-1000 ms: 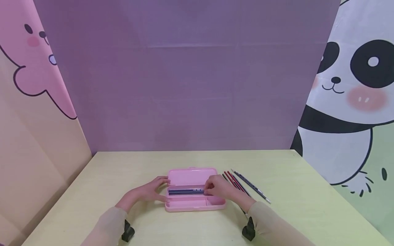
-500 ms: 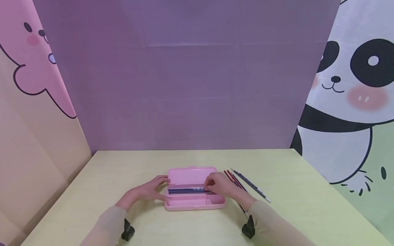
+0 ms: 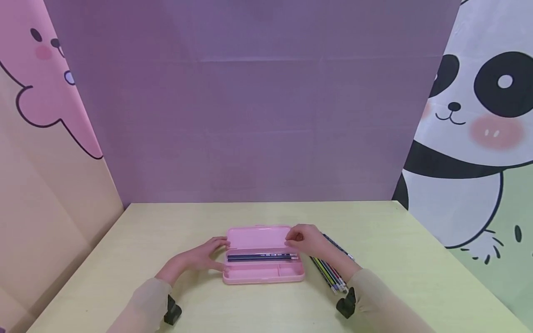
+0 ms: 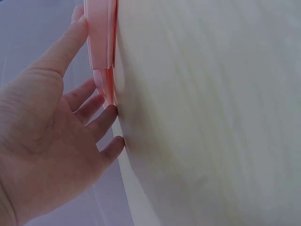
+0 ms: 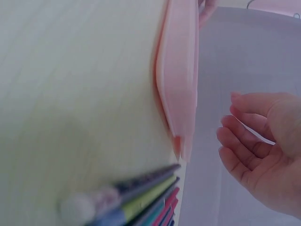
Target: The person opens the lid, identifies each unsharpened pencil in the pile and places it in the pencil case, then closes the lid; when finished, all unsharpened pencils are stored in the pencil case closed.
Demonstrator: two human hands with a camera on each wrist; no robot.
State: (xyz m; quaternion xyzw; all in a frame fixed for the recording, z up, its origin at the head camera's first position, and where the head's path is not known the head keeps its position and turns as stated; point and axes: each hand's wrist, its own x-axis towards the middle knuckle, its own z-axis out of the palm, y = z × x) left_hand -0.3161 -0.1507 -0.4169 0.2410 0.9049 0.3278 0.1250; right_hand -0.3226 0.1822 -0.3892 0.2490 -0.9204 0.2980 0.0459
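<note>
A pink pencil case (image 3: pixel 258 274) lies on the table, its lid (image 3: pixel 258 238) folded back away from the person. Dark pencils (image 3: pixel 258 257) lie lengthwise in its rear compartment; the front compartments hold nothing visible. My left hand (image 3: pixel 197 259) touches the case's left end, thumb along the side of the body (image 4: pixel 100 37) and fingers spread toward the lid. Above the lid's right end hovers my right hand (image 3: pixel 308 240), fingers loosely curled around nothing, as the right wrist view also shows. Several more pencils (image 3: pixel 329 274) lie beside the case, partly under the right forearm.
Among the loose pencils, yellow, teal and red ones (image 5: pixel 150 202) show in the right wrist view. Black camera mounts sit on the left wrist (image 3: pixel 172 311) and right wrist (image 3: pixel 347 303). A purple backdrop (image 3: pixel 258 115) rises behind the pale wooden table (image 3: pixel 175 217).
My right hand has let go of a pencil in the rear compartment and moved up and to the right, clear of it. The left hand has stayed at the case's left end.
</note>
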